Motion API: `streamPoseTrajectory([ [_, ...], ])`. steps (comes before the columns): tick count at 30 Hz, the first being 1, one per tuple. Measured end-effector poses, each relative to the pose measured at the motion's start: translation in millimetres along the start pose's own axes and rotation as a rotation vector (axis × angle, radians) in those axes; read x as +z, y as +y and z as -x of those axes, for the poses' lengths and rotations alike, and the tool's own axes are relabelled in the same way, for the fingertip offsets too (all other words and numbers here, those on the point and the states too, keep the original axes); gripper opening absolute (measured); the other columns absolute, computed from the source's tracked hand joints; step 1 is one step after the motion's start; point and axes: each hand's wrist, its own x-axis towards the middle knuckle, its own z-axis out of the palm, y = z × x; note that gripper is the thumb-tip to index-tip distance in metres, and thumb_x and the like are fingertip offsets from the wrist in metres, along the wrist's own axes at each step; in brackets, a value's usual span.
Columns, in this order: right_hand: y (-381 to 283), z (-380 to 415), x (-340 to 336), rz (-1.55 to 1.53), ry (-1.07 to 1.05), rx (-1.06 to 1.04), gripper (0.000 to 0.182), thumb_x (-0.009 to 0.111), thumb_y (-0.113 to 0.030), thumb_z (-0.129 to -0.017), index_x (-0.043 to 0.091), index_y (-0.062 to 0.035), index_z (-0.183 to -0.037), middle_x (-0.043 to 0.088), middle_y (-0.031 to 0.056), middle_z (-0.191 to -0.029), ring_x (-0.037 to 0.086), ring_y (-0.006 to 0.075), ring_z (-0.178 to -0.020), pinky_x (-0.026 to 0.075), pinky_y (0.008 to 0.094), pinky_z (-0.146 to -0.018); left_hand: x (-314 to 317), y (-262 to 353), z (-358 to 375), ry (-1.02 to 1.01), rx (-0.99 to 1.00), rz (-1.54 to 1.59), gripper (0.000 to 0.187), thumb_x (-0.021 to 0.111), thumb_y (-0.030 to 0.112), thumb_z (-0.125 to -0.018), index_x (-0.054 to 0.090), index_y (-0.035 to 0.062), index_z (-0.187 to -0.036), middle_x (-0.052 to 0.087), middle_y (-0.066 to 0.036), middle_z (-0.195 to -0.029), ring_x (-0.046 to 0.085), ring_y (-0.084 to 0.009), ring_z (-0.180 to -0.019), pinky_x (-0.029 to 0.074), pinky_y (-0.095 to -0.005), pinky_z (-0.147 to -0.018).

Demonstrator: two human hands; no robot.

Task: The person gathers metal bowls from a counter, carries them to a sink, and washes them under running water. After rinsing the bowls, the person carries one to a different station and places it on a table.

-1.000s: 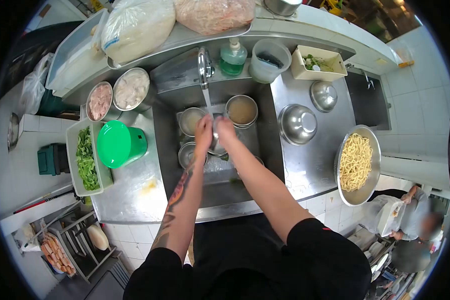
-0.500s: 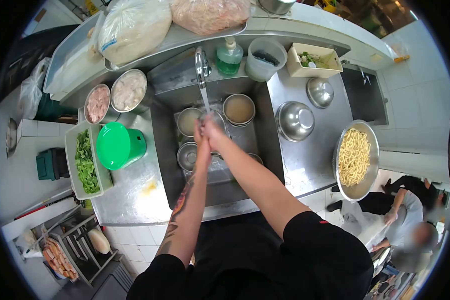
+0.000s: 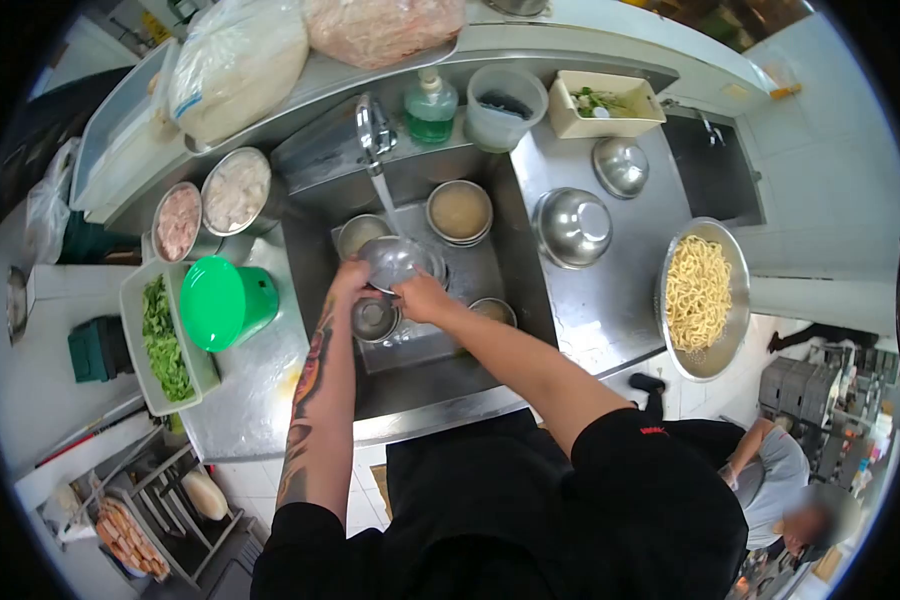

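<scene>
My left hand grips the left rim of a metal bowl low over the sink. On its near right rim my right hand is closed too. Water runs from the faucet toward the bowl. Below and around it in the sink are several metal bowls: one with cloudy liquid, a stack with brownish liquid on top, a smaller bowl under my hands, and another at the right.
Right of the sink lie upturned metal bowls and a large bowl of noodles. A green-lidded tub, a bin of leafy greens and meat containers stand left. A soap bottle is behind. Another person is at lower right.
My hands were together under the running water; now they have moved apart and hold a metal bowl between them. The view has shifted slightly.
</scene>
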Motion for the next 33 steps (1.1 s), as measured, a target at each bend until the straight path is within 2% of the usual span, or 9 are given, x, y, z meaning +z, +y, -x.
streamPoseTrajectory([
  [3, -3, 28, -21, -0.598, 0.400, 0.150, 0.050, 0.070, 0.000, -0.079, 0.061, -0.0092, -0.127, 0.063, 0.0123, -0.128, 0.065, 0.0280, -0.108, 0.049, 0.0384, -0.094, 42, 6, -2, 0.163, 0.449, -0.215, 0.058, 0.037, 0.045, -0.101, 0.046, -0.0023, -0.134, 0.061, -0.018, -0.122, 0.060, -0.0312, -0.111, 0.055, -0.0417, -0.081],
  [6, -40, 100, -123, -0.618, 0.788, 0.033, 0.056, 0.059, 0.010, -0.083, 0.055, -0.0068, -0.135, 0.055, 0.0100, -0.139, 0.052, 0.0221, -0.128, 0.042, 0.0320, -0.105, 89, -16, 65, 0.072, 0.345, 0.070, 0.066, 0.039, 0.055, -0.100, 0.045, 0.0034, -0.142, 0.051, -0.014, -0.142, 0.051, -0.0224, -0.125, 0.046, -0.0370, -0.095],
  [8, 22, 140, -160, -0.285, 0.881, 0.023, 0.050, 0.060, -0.003, -0.089, 0.054, -0.0101, -0.138, 0.061, 0.0121, -0.128, 0.060, 0.0201, -0.112, 0.048, 0.0310, -0.095, 56, -98, 4, 0.123, 0.314, -0.198, 0.057, 0.050, 0.050, -0.097, 0.059, 0.0026, -0.127, 0.065, -0.019, -0.121, 0.061, -0.0302, -0.113, 0.050, -0.0400, -0.088],
  [10, 23, 182, -221, -0.812, 0.893, 0.344, 0.049, 0.067, -0.023, -0.092, 0.055, -0.0100, -0.138, 0.061, 0.0108, -0.110, 0.054, 0.0143, -0.095, 0.047, 0.0289, -0.081, 18, -116, -21, 0.360, 0.321, -0.450, 0.050, 0.054, 0.042, -0.096, 0.062, -0.0012, -0.121, 0.068, -0.022, -0.109, 0.065, -0.0375, -0.103, 0.050, -0.0432, -0.090],
  [12, 78, 193, -238, 0.012, 0.901, 0.432, 0.054, 0.066, -0.033, -0.092, 0.053, -0.0089, -0.139, 0.050, 0.0237, -0.130, 0.055, 0.0239, -0.110, 0.046, 0.0338, -0.091, -14, -100, -54, 0.624, 0.427, -0.559, 0.047, 0.060, 0.035, -0.091, 0.061, -0.0027, -0.119, 0.068, -0.025, -0.105, 0.065, -0.0415, -0.101, 0.050, -0.0462, -0.090],
  [16, 141, 184, -232, 0.414, 1.029, 0.598, 0.044, 0.056, -0.026, -0.096, 0.055, -0.0072, -0.136, 0.049, 0.0333, -0.132, 0.048, 0.0415, -0.125, 0.040, 0.0436, -0.103, -57, -84, -165, 1.084, 0.659, -0.539, 0.043, 0.068, 0.026, -0.083, 0.061, -0.0015, -0.116, 0.068, -0.026, -0.102, 0.065, -0.0414, -0.098, 0.053, -0.0462, -0.085],
  [18, 142, 186, -230, 0.359, 0.995, 0.496, 0.041, 0.053, -0.023, -0.097, 0.056, -0.0061, -0.134, 0.051, 0.0314, -0.131, 0.049, 0.0405, -0.124, 0.040, 0.0421, -0.103, -55, -62, -164, 0.662, 0.066, -0.824, 0.038, 0.067, 0.019, -0.081, 0.060, 0.0015, -0.114, 0.068, -0.024, -0.097, 0.066, -0.0407, -0.094, 0.054, -0.0451, -0.080],
  [24, 96, 202, -201, 0.313, 1.054, 0.284, 0.032, 0.052, -0.007, -0.095, 0.059, -0.0024, -0.125, 0.050, 0.0283, -0.133, 0.053, 0.0414, -0.121, 0.042, 0.0426, -0.101, -25, 2, -103, 0.936, 0.813, -0.860, 0.015, 0.065, 0.011, -0.076, 0.060, 0.0025, -0.087, 0.066, -0.020, -0.083, 0.065, -0.0414, -0.078, 0.052, -0.0472, -0.069],
  [33, 6, 91, -110, -0.193, 0.968, 0.153, 0.053, 0.066, -0.024, -0.088, 0.050, 0.0053, -0.129, 0.054, 0.0251, -0.127, 0.053, 0.0359, -0.118, 0.041, 0.0408, -0.103, 44, 46, 17, 0.756, 0.587, -0.275, 0.014, 0.062, 0.006, -0.073, 0.055, -0.0008, -0.083, 0.063, -0.019, -0.073, 0.066, -0.0352, -0.065, 0.052, -0.0442, -0.064],
])
